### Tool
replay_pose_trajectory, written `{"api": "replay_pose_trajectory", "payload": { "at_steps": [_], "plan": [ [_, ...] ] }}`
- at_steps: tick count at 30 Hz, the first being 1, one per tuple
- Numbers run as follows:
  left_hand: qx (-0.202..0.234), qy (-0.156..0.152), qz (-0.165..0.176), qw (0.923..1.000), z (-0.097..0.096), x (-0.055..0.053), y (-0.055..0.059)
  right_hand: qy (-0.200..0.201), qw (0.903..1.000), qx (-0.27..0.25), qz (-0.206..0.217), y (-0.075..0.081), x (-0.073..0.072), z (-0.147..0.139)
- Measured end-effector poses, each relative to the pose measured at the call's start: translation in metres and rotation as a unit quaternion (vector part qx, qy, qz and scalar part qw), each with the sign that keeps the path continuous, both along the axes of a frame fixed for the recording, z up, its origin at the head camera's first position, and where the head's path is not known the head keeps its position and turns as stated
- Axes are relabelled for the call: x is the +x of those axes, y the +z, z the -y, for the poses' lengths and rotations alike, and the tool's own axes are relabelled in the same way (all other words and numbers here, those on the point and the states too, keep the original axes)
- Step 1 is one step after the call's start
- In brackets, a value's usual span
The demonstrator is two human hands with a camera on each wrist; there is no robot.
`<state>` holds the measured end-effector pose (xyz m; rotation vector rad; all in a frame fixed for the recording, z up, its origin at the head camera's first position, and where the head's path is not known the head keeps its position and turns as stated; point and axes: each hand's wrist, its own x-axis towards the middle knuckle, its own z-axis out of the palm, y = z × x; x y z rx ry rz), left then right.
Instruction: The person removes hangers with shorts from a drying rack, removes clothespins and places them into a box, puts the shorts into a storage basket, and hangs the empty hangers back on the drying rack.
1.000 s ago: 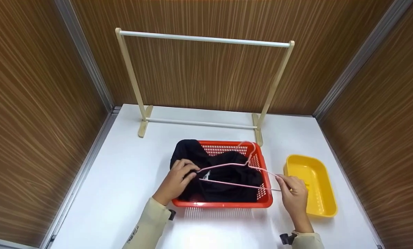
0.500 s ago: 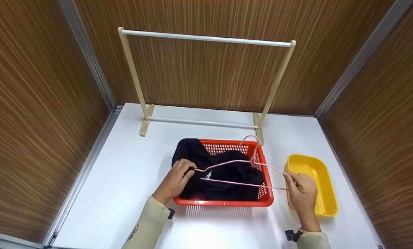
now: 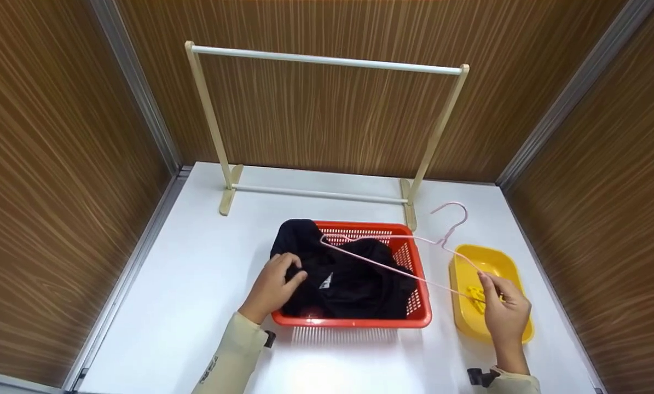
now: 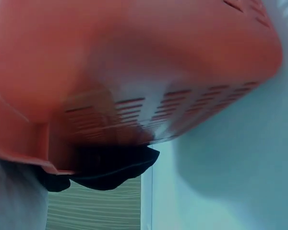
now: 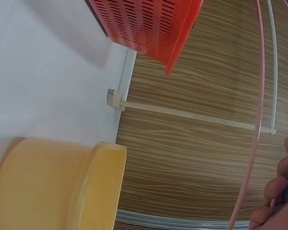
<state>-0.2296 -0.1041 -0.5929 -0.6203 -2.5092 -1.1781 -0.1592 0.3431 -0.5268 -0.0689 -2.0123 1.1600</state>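
My right hand [image 3: 507,309] pinches a thin pink clothes hanger [image 3: 381,265] by its right end, above the yellow bin. The hanger slants out over the red basket [image 3: 354,323], its hook up and its left end above the black cloth. A black garment [image 3: 354,295] with a white label lies bunched in the basket, part of it draped over the left rim. At that left side my left hand [image 3: 272,282] grips the garment with curled fingers. In the right wrist view the hanger's pink wire [image 5: 259,115] passes beside the curled fingers [image 5: 276,187].
A yellow bin [image 3: 461,273] stands right of the basket with a small yellow item [image 3: 475,298] inside. Behind the basket is a wooden clothes rack [image 3: 209,109] with a white top rail [image 3: 327,59]. Wood-grain panels [image 3: 327,126] enclose the white table [image 3: 195,262].
My right hand has moved right with the hanger. The hanger's left end has come away from my left hand and out of the black garment. My left hand stays at the basket's left side.
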Motion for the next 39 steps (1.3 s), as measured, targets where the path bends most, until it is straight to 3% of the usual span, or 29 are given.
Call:
{"api": "replay_pose_trajectory", "payload": {
  "at_steps": [5,11,17,23,33,39],
  "plan": [
    [0.01,0.058,-0.012,0.9982,-0.008,-0.002,0.002,0.003,0.9993,-0.032,0.018,-0.004,-0.004,0.01],
    [0.02,0.103,-0.027,0.9941,-0.014,-0.005,-0.003,0.048,0.9981,-0.039,-0.008,-0.015,-0.018,0.03],
    [-0.04,0.106,-0.01,0.9935,-0.017,-0.007,-0.004,0.091,0.9938,-0.046,-0.043,-0.003,-0.026,0.068],
    [-0.07,0.107,0.007,0.9918,-0.017,-0.01,-0.006,0.092,0.9929,-0.008,-0.074,-0.009,-0.041,0.087],
    [-0.076,0.105,0.017,0.9914,-0.015,-0.007,-0.01,0.113,0.9925,-0.012,-0.046,-0.027,-0.044,0.104],
    [-0.062,0.091,-0.019,0.9937,-0.011,-0.006,-0.013,0.107,0.9936,-0.022,-0.031,-0.032,-0.044,0.107]
  ]
}}
